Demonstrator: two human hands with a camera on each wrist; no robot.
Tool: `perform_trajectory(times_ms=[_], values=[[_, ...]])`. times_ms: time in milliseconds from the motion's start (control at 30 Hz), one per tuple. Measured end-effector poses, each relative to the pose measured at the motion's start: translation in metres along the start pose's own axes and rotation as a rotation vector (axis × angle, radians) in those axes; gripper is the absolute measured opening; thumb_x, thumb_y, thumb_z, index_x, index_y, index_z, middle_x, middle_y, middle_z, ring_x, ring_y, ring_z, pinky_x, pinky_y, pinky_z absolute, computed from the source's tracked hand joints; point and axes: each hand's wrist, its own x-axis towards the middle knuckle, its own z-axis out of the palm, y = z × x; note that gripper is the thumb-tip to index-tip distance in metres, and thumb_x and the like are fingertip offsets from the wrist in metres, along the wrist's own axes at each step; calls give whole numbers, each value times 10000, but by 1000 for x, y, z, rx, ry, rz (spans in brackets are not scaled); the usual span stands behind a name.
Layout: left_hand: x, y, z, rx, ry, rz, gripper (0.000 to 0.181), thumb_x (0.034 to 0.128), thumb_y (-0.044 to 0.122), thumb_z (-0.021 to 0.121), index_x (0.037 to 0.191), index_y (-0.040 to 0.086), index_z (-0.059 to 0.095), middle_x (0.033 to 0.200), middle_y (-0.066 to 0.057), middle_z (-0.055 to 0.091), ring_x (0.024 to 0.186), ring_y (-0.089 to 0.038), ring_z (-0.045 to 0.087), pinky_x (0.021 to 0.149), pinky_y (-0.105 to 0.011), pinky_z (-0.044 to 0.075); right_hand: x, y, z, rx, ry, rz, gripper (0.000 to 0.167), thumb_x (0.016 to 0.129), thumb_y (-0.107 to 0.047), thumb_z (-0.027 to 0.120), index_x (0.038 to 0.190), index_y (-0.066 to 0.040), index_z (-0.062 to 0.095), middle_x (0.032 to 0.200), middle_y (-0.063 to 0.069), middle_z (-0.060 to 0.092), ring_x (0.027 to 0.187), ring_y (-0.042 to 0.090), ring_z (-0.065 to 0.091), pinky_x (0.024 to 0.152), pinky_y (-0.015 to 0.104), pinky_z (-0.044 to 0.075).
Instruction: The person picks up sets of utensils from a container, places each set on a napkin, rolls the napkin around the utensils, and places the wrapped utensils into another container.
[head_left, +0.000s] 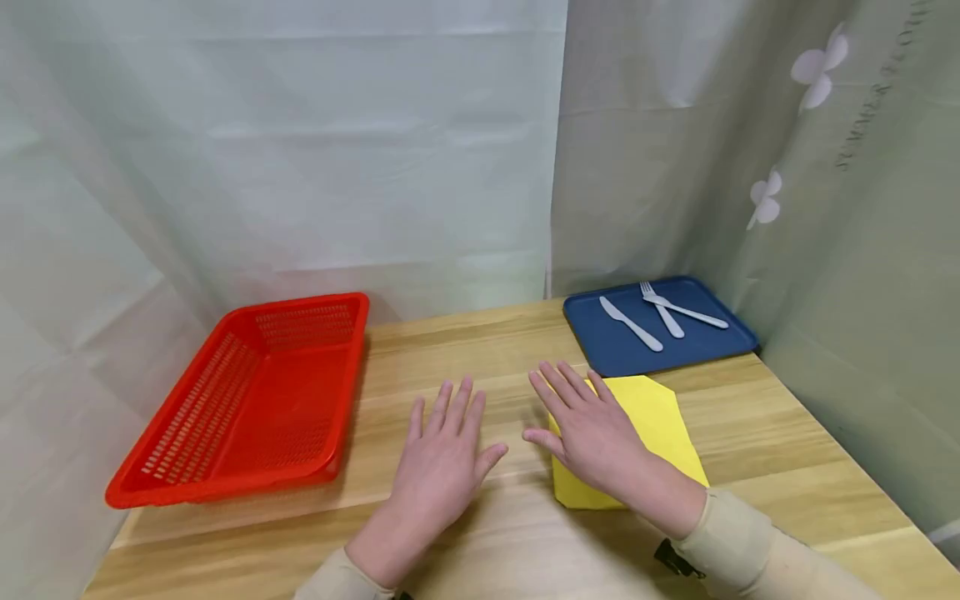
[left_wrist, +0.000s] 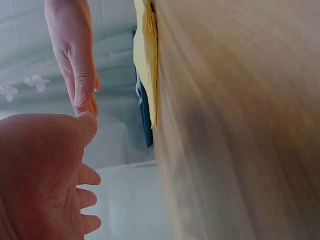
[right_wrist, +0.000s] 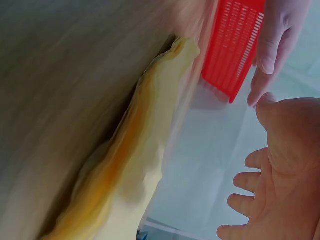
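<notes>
Left hand (head_left: pixel 441 460) and right hand (head_left: pixel 592 432) are held palm down above a wooden table (head_left: pixel 495 542).
Both grips are left wide, with fingers straight; the right is held over a yellow cloth (head_left: pixel 663 421), the left over wood between cloth and red basket (head_left: pixel 292 390). Beyond the cloth, a blue tray (head_left: pixel 701 344) is laid with a white knife (head_left: pixel 634 327) and a fork (head_left: pixel 669 322), crossed by another utensil (head_left: pixel 696 315).

An open lane of desk (head_left: pixel 472 350) ran between the red plastic basket (head_left: pixel 277 400) and the blue tray (head_left: pixel 626 302), back to the pale curtain (head_left: pixel 420 167) barring the rear. The left hand (head_left: pixel 438 475) partly blocked its near end, the right hand (head_left: pixel 600 437) overhung the folded yellow cloth (head_left: pixel 663 421), and the basket's raised walls hindered sideways passage
</notes>
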Motion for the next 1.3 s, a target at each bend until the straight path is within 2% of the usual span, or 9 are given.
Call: perform_trajectory(times_ms=[267,533,767,1167,1300], values=[[1,6,4,7,-6,35,799,1114,634,517,1686,81,449,1791,-150,298,1651,-421,252,1281,-700,219,-10,12,-1,9,-4,33,806,1100,-582,596,1709,-89,406,1754,144,385,1624,386,334,1295,641,245],[4,12,5,-2,-43,38,808,1115,643,504,1691,80,438,1795,-145,289,1655,-417,239,1287,-701,195,-22,28,-3,5,1,49,802,1094,-552,630,1702,-76,415,1743,152,402,1617,400,345,1280,657,270],[6,19,7,1,-57,80,787,1114,642,510,1667,83,482,1786,-139,317,1644,-405,279,1286,-694,209,-29,42,-4,-13,2,69,790,1086,-535,652,1685,-64,444,1730,166,420,1600,415,372,1264,675,288],[1,30,7,-14,-94,138,743,1119,624,519,1637,91,530,1759,-142,375,1629,-397,322,1268,-692,265,-42,51,-2,-39,-23,76,761,1091,-536,638,1669,-69,472,1713,155,453,1590,415,390,1254,674,304],[-2,36,12,-16,-119,165,738,1121,632,504,1642,110,529,1753,-120,392,1637,-375,312,1270,-680,274,-46,53,-1,-43,-31,78,753,1092,-537,636,1664,-72,482,1704,157,465,1586,418,396,1259,671,295]])
